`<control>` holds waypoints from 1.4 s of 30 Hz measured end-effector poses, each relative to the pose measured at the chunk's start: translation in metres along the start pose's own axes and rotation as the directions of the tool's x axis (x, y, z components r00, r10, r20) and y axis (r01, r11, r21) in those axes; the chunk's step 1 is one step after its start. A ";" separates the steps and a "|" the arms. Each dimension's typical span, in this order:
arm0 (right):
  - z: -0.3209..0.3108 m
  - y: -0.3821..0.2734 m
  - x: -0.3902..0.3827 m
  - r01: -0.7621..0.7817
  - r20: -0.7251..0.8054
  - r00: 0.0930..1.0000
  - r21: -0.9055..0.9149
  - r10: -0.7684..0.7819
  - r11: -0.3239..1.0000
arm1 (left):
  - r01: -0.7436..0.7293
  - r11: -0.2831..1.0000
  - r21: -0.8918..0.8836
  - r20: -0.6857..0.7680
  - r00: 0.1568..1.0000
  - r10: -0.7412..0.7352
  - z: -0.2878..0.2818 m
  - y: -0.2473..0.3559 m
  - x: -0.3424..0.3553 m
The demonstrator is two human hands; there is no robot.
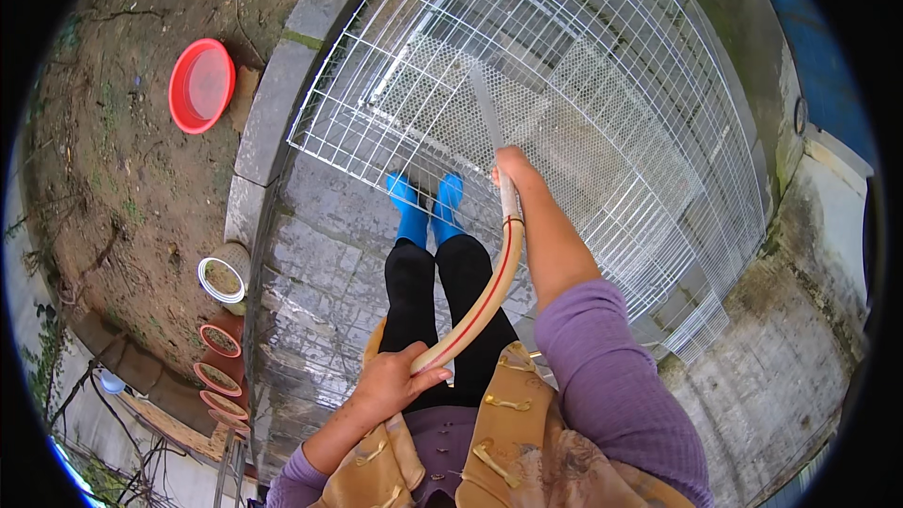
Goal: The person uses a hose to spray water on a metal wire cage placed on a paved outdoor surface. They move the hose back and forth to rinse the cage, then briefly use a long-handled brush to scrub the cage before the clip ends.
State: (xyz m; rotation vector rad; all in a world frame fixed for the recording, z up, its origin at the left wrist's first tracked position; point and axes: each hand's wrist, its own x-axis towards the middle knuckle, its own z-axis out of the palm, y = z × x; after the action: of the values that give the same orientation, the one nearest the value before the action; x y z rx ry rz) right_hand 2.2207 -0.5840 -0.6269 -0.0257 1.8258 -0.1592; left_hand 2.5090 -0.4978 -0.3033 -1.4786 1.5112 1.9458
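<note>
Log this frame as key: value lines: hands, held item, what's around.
left hand: closed around the hose, close to the body
right hand: closed around the same hose, farther forward
hose: beige, red stripe, curved between the hands
ahead of right hand: pale grey streak, probably water
front: silver wire cage
feet: blue boots on grey paving
left side: red basin on dirt; white pot, row of reddish-brown pots
</note>
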 end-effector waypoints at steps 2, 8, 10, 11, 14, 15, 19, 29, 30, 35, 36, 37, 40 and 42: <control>0.004 -0.003 -0.001 -0.013 0.041 0.999 -0.026 0.014 1.000 | -0.003 1.000 0.010 0.006 1.000 0.003 0.002 0.001 0.000; 0.012 -0.009 -0.001 -0.024 0.015 1.000 -0.016 0.024 1.000 | 0.016 0.999 -0.036 0.000 1.000 -0.016 0.000 0.000 -0.002; 0.010 -0.006 0.008 0.002 0.005 1.000 -0.012 -0.002 1.000 | 0.013 0.999 -0.041 0.000 1.000 -0.013 -0.002 0.001 -0.001; 0.012 -0.006 0.008 0.014 0.007 1.000 -0.013 -0.014 1.000 | 0.018 0.999 -0.037 0.002 1.000 -0.018 -0.004 0.002 -0.001; 0.018 -0.007 0.010 -0.012 0.055 0.998 -0.032 0.014 0.999 | -0.005 1.000 0.017 0.010 1.000 0.004 -0.001 -0.004 -0.001; 0.018 -0.006 0.012 -0.023 0.062 0.998 -0.025 0.024 0.999 | -0.019 0.999 0.042 0.014 1.000 0.018 0.000 -0.006 0.000; 0.013 0.017 0.017 -0.082 0.004 0.997 0.017 0.082 0.996 | 0.061 0.994 -0.093 -0.032 0.997 -0.064 -0.014 -0.006 0.002; 0.002 0.099 0.048 -0.314 0.030 0.949 0.001 0.314 0.949 | 0.166 0.986 -0.027 0.024 0.986 -0.166 -0.032 -0.022 0.044; 0.001 0.101 0.056 -0.329 0.019 0.944 -0.009 0.329 0.944 | 0.165 0.986 -0.030 0.030 0.986 -0.164 -0.030 -0.025 0.050; 0.005 0.105 0.087 -0.364 0.036 0.929 -0.075 0.368 0.928 | 0.171 0.985 -0.031 0.082 0.982 -0.168 -0.026 -0.025 0.083; 0.006 0.104 0.092 -0.361 0.049 0.928 -0.111 0.368 0.926 | 0.144 0.988 -0.053 0.087 0.986 -0.139 -0.022 -0.026 0.089; 0.005 0.103 0.096 -0.357 0.061 0.928 -0.145 0.369 0.923 | 0.116 0.990 -0.075 0.092 0.990 -0.109 -0.019 -0.026 0.096; 0.018 0.093 0.103 -0.384 0.087 0.909 -0.202 0.407 0.901 | 0.102 0.970 -0.222 0.180 0.982 -0.062 -0.011 -0.029 0.114; 0.015 0.100 0.124 -0.341 0.079 0.935 -0.064 0.345 0.938 | 0.077 0.980 -0.182 0.177 0.983 -0.044 -0.011 -0.028 0.126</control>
State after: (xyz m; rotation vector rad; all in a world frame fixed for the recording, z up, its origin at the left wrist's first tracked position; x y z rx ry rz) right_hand 2.2101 -0.4985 -0.7621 0.2475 1.7153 0.1326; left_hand 2.4788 -0.5394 -0.4227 -1.3674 1.2244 2.1675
